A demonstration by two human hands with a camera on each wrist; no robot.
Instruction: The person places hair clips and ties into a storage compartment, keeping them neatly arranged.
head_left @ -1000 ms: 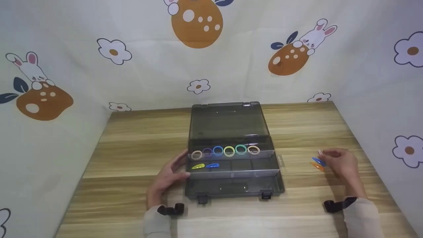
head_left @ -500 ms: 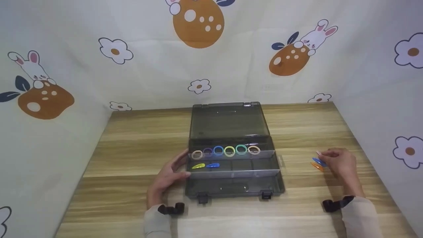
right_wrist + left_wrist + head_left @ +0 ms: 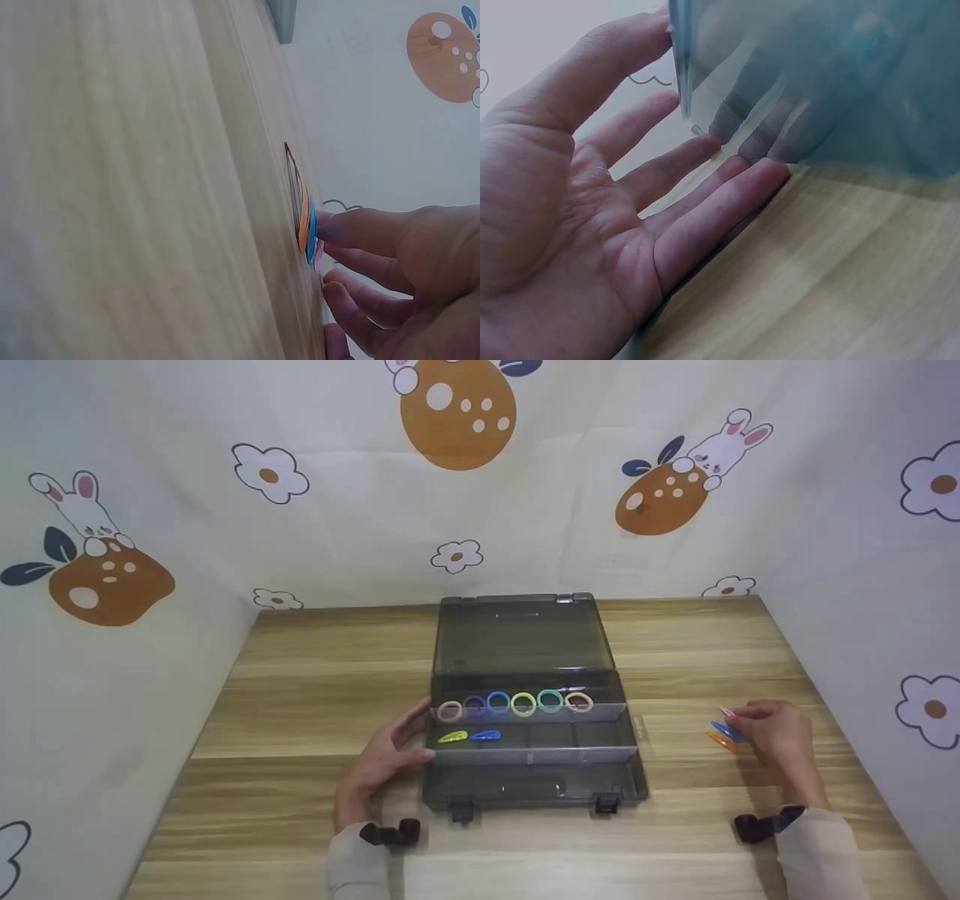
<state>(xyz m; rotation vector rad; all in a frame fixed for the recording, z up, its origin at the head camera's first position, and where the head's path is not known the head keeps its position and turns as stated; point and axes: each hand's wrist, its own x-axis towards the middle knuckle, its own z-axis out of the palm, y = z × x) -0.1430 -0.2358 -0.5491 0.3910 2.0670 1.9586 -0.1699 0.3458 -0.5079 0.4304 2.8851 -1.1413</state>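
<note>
A dark see-through compartment box (image 3: 484,802) lies with its lid up in the middle of the table. My left hand (image 3: 382,757) rests against its left side, thumb at the rim; in the left wrist view the fingers (image 3: 705,217) reach along the wall, fairly straight. Over at the right, my right hand (image 3: 780,739) pinches a pale pink hair clip (image 3: 727,712), partly hidden by the fingertips. Right beside those fingertips are a blue hair clip (image 3: 724,730) and an orange hair clip (image 3: 301,217). Inside the box's middle row lie a yellow clip (image 3: 453,736) and another blue clip (image 3: 485,735).
Several coloured hair ties (image 3: 523,704) stand in a line along the box's back row. Two latches (image 3: 607,804) stick out at its front edge. A patterned cloth (image 3: 360,525) closes off the back and sides of the wooden table (image 3: 285,720).
The right hand's fingertips stay by the clips, with the pink clip's visible tip tilting slightly. The left hand stays at the box. The head view shifts slightly.
</note>
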